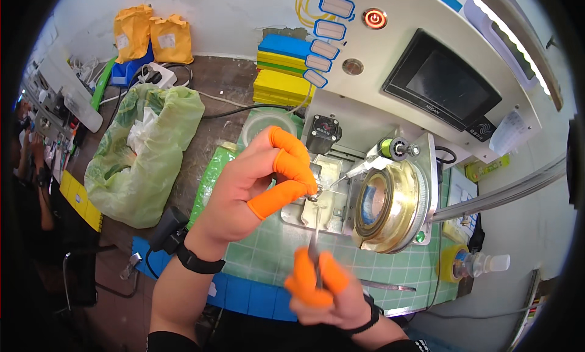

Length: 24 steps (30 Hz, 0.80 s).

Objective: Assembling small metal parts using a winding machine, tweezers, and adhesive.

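Note:
My left hand [247, 187], with orange finger cots on its fingers, is closed in a pinch on a small dark metal part [313, 198] beside the machine. Fingers cover most of that part, so its exact kind does not show. Lower down, my right hand [326, 294], also in orange cots and slightly blurred, grips metal tweezers [314, 248]. Their tips point up toward the pinched part, over a pale tray [317, 218]. Just right of the part stands a brass-coloured ring wheel [399, 212], with a thin metal arm and a green-banded spool [390, 148] above it.
A white machine panel with a black touchscreen [436, 84] rises at the back right. A second pair of tweezers [387, 285] lies on the green mat [262, 260]. At left stands a bag-lined bin [146, 157]; yellow blocks [280, 87] are stacked behind. A clear-topped bottle [478, 264] sits right.

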Each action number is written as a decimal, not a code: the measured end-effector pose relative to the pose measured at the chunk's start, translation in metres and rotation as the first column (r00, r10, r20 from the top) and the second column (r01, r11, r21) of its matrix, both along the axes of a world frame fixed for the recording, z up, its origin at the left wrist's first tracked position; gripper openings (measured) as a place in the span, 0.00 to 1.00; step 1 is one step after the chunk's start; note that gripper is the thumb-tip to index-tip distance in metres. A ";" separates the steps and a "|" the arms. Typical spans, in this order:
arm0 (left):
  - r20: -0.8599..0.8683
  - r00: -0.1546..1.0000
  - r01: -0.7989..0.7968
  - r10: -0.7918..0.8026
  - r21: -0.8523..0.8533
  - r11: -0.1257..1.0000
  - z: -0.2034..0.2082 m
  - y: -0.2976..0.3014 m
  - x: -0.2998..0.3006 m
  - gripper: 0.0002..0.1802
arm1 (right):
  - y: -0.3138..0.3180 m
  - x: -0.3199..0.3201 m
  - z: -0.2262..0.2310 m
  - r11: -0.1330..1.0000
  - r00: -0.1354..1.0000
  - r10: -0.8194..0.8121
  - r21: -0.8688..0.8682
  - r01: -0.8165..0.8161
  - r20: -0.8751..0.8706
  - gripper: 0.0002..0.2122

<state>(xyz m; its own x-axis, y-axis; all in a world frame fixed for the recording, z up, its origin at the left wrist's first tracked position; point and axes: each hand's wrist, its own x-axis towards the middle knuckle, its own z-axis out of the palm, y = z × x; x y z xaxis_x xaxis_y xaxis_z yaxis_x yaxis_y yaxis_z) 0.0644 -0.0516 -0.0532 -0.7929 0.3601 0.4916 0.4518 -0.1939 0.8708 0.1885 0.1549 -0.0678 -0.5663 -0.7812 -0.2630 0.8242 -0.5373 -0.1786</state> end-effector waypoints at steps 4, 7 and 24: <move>-0.073 0.996 -0.050 0.045 -0.070 0.996 0.004 0.002 0.000 0.03 | 0.029 0.031 0.006 0.988 0.923 0.145 0.108 -0.113 -0.358 0.19; -0.151 0.986 -0.101 0.077 -0.154 0.983 0.009 -0.001 0.005 0.04 | 0.065 0.046 0.007 0.926 0.848 0.242 0.375 -0.056 -0.471 0.18; -0.493 0.785 -0.567 0.376 -0.816 0.114 0.011 -0.073 0.044 0.09 | 0.170 0.062 -0.014 -0.219 0.504 0.669 0.504 0.836 -0.546 0.14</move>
